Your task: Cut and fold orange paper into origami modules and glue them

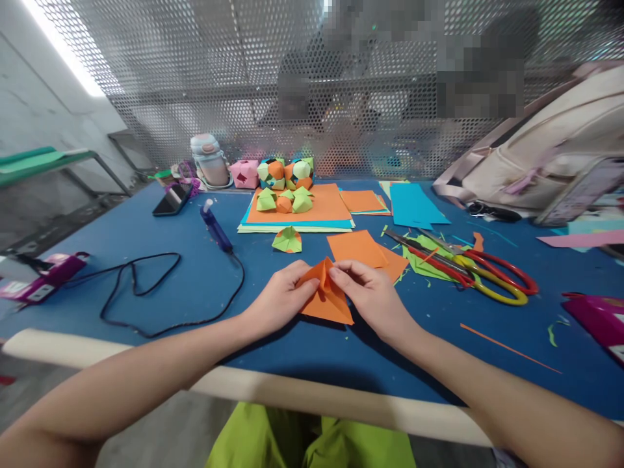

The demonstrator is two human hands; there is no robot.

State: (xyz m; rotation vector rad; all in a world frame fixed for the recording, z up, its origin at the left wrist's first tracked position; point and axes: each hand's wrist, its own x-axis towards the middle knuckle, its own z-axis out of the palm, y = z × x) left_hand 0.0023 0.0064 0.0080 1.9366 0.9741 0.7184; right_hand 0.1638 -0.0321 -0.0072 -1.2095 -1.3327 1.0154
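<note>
Between my two hands is a partly folded sheet of orange paper, its upper part creased up into a ridge. My left hand pinches its left side with the thumb on top. On the other side, my right hand grips the upper right edge between thumb and fingers. Just beyond lie flat orange paper squares. A small green and orange folded piece rests beyond my left hand. More folded green and orange pieces sit on a stack of coloured sheets.
Scissors with red and yellow handles lie on green scraps at right. A blue glue gun trails its black cord across the left. Paper balls, a bottle and blue sheets stand or lie farther back, beside a backpack.
</note>
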